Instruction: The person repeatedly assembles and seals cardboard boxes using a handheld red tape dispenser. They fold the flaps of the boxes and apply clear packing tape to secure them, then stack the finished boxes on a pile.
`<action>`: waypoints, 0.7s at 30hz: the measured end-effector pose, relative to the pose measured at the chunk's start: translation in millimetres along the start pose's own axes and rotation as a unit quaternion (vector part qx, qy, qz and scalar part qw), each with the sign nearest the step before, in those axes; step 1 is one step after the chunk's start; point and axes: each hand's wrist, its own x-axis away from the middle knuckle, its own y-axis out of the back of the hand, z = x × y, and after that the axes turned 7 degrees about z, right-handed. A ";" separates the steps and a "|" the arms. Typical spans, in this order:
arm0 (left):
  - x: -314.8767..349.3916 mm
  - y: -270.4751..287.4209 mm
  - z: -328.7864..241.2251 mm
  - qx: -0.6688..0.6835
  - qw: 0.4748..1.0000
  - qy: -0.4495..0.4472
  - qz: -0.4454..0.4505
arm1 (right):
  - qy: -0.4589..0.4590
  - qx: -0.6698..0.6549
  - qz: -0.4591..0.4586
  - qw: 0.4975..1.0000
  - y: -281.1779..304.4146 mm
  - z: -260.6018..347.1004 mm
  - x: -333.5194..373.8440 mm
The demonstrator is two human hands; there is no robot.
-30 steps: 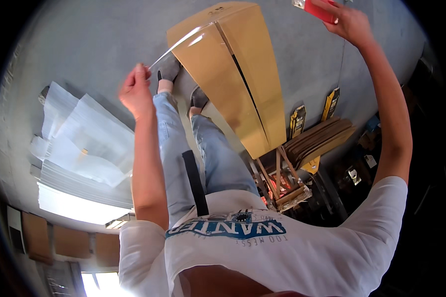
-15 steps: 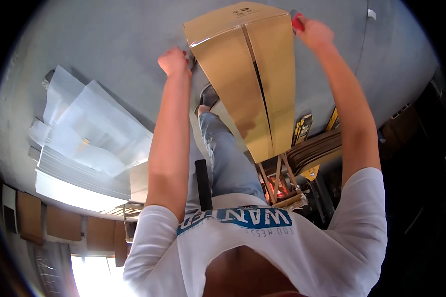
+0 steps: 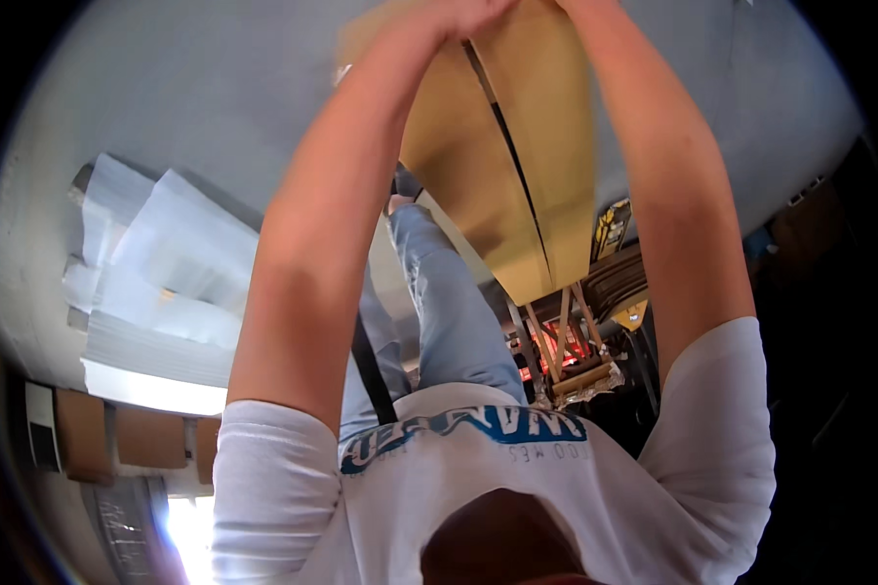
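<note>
Left hand (image 3: 478, 12) over cardboard box (image 3: 546, 127), right hand (image 3: 585, 5) near, finger spread hidden

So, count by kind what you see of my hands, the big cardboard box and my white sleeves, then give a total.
Left hand and right hand, both cut off by the top edge: 2
Big cardboard box: 1
Left white sleeve and right white sleeve: 2
Total: 5

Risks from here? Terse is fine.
1. The dark gap between the tan cardboard box's facing flaps might let them shift unevenly if pressed.
2. The bare left hand and right hand are cropped by the picture's top edge, so a slip could go unseen.
</note>
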 end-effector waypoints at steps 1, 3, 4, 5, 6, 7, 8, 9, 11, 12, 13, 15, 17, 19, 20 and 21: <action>-8.2 8.4 -6.2 0.042 0.995 -0.086 0.038 | 0.047 -0.011 0.022 0.999 4.0 1.8 -1.2; -12.8 7.7 12.3 0.091 0.982 -0.160 0.032 | 0.159 -0.031 0.067 0.985 6.8 19.3 1.2; -21.2 1.2 19.9 0.084 0.982 -0.171 0.002 | 0.169 -0.012 0.042 0.985 5.8 9.4 -18.8; -26.4 0.5 28.7 0.078 0.980 -0.181 -0.030 | 0.181 0.007 0.016 0.983 8.5 4.9 -40.1; -22.3 0.7 16.3 -0.011 0.998 -0.017 -0.052 | 0.170 0.019 0.001 0.985 -6.5 -26.5 -69.3; 11.7 4.9 55.6 0.034 0.996 0.023 -0.085 | 0.190 0.003 0.072 0.979 -13.8 -28.4 -71.4; 54.2 2.4 112.7 0.076 0.984 0.065 -0.146 | 0.231 -0.005 0.126 0.965 -11.4 -11.2 -60.3; 85.5 -12.6 133.8 0.410 0.894 0.156 -0.091 | 0.272 -0.007 0.176 0.946 -13.0 7.6 -45.1; 116.4 -46.3 147.1 0.838 0.499 0.194 0.103 | 0.220 -0.102 0.237 0.941 -32.9 -7.8 -27.8; 115.6 -75.1 110.0 0.716 0.673 0.185 0.006 | 0.168 -0.151 0.269 0.936 -52.5 -31.3 -24.5; 126.1 -88.5 96.7 0.787 0.569 0.235 -0.038 | 0.179 -0.121 0.114 0.970 -69.2 -47.1 -11.3; 155.5 -112.5 52.3 0.801 0.570 0.173 0.051 | 0.144 -0.203 0.115 0.962 -65.5 -92.8 20.5; 191.5 -107.6 -5.5 0.783 0.600 0.114 0.118 | 0.131 -0.250 0.042 0.958 -30.8 -149.4 82.7; 202.5 -139.4 -30.5 0.757 0.622 0.125 0.156 | 0.049 -0.203 0.068 0.975 11.1 -202.7 158.3; 238.6 -130.7 -86.4 0.715 0.685 0.095 0.107 | 0.088 -0.239 -0.022 0.967 29.4 -214.5 201.1; 263.6 -128.7 -125.6 0.680 0.727 0.076 0.054 | 0.070 -0.199 -0.015 0.977 47.1 -226.1 232.1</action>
